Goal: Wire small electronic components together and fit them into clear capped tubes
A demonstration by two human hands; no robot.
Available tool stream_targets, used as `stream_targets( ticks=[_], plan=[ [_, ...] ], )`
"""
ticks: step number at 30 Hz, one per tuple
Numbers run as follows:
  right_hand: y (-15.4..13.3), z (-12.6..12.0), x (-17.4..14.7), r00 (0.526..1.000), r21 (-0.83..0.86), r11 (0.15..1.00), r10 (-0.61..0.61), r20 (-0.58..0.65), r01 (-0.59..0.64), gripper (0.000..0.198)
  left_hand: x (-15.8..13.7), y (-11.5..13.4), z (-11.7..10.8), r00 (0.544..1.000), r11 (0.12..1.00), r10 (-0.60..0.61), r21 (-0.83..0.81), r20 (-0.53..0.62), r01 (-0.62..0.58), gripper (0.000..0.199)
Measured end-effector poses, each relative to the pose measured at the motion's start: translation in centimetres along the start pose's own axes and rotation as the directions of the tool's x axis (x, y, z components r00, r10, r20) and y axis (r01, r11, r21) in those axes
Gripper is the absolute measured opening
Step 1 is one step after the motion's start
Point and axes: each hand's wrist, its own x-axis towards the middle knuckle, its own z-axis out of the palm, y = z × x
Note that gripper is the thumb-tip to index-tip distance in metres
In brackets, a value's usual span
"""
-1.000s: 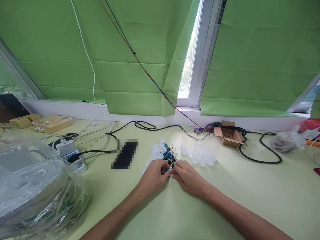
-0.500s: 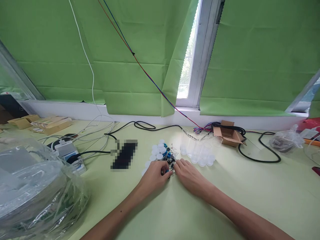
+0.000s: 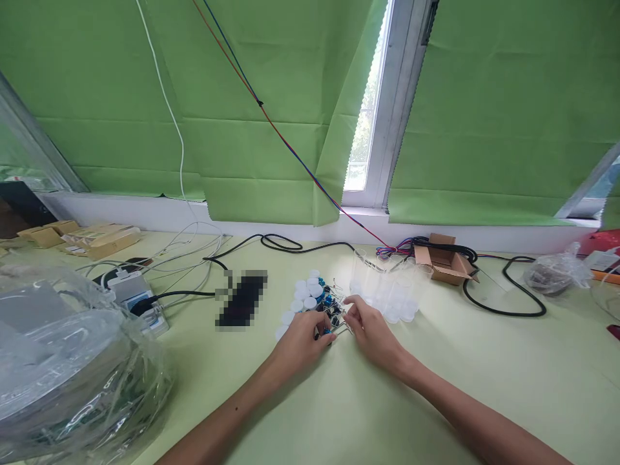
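My left hand [image 3: 305, 334] is closed on a small blue electronic component [image 3: 327, 332] with thin wire leads pointing right. My right hand [image 3: 371, 328] is just right of those leads, its fingers curled but apart, with nothing visible between them. Whether a fingertip touches a lead cannot be made out. Beyond my hands lies a pile of loose blue and black components [image 3: 329, 301] with bent metal leads. White round caps [image 3: 310, 303] sit along the pile's left side. Clear plastic tubes [image 3: 394, 294] lie behind my right hand.
A large spool in clear plastic [image 3: 82, 374] fills the left front. A power strip [image 3: 140, 300] and a pixelated dark object [image 3: 242, 301] sit behind it. Black cable [image 3: 527, 314] loops beside an open cardboard box [image 3: 448, 265]; a plastic bag [image 3: 555, 274] is farther right.
My right hand has drawn back to the right, away from my left hand, and its fingers have lifted and parted. The left hand stays almost in place; wire leads now show between the hands.
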Motion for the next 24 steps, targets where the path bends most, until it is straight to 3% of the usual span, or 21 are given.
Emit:
stream_targets(
  ticks=[9, 15, 24],
  plan=[
    [-0.4, 0.7, -0.1, 0.989, 0.379, 0.919, 0.137, -0.052, -0.108, 0.016, -0.1, -0.5, 0.3, 1.000, 1.000, 0.007, 0.003, -0.022, -0.007, 0.016],
    [-0.7, 1.2, -0.6, 0.974, 0.415, 0.901, 0.190, -0.123, -0.123, 0.033, -0.1, -0.4, 0.1, 1.000, 1.000, -0.009, 0.005, -0.006, 0.009, 0.016],
    [-0.9, 1.7, -1.3, 0.968, 0.474, 0.877, 0.182, -0.171, -0.081, 0.029, 0.1, -1.1, -0.3, 1.000, 1.000, 0.005, 0.006, 0.017, -0.005, 0.023]
  ],
)
